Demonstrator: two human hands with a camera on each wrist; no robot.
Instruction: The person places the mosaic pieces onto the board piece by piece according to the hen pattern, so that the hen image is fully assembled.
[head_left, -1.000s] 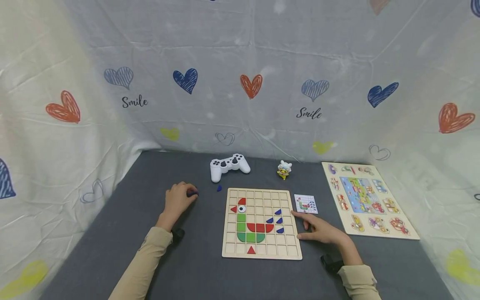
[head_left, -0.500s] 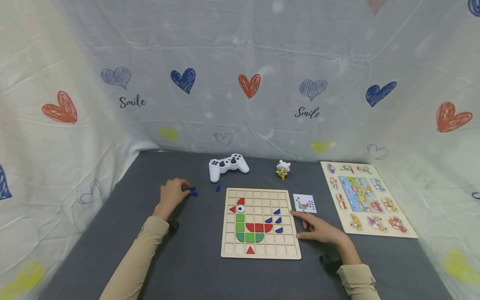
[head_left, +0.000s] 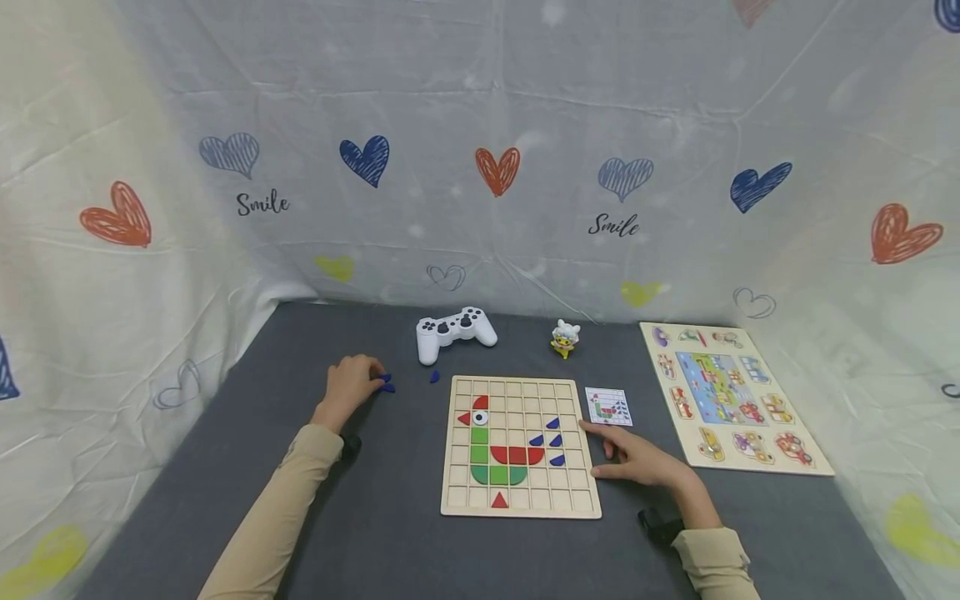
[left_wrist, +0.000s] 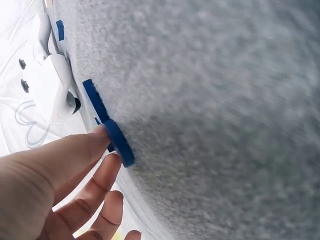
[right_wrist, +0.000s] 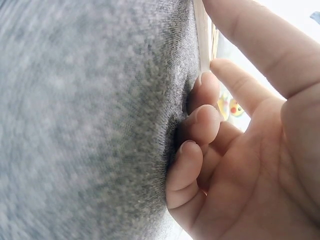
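My left hand [head_left: 348, 385] is at the left of the dark table, its thumb and index finger pinching a blue curved-edge mosaic piece [left_wrist: 119, 143]. Another blue piece [left_wrist: 94, 99] lies against it in the left wrist view. To the right, a wooden grid board [head_left: 465, 497] carries green, red and blue pieces and a round eye piece [head_left: 480, 417] in a bird-like picture. My right hand [head_left: 637, 458] rests beside the board, index fingertip and thumb extended to its right edge, the other fingers bent under. Its palm holds nothing.
A loose blue piece [head_left: 435, 377] lies below a white game controller [head_left: 456, 332]. Behind the board stands a small figurine [head_left: 565, 338]. A printed pattern card [head_left: 608, 407] lies right of the board, and a wooden picture puzzle [head_left: 693, 450] lies farther right.
The left hand has drawn slightly back to the left, and two blue pieces now show at its fingertips, where one dark shape showed earlier. My right hand keeps its place at the board.
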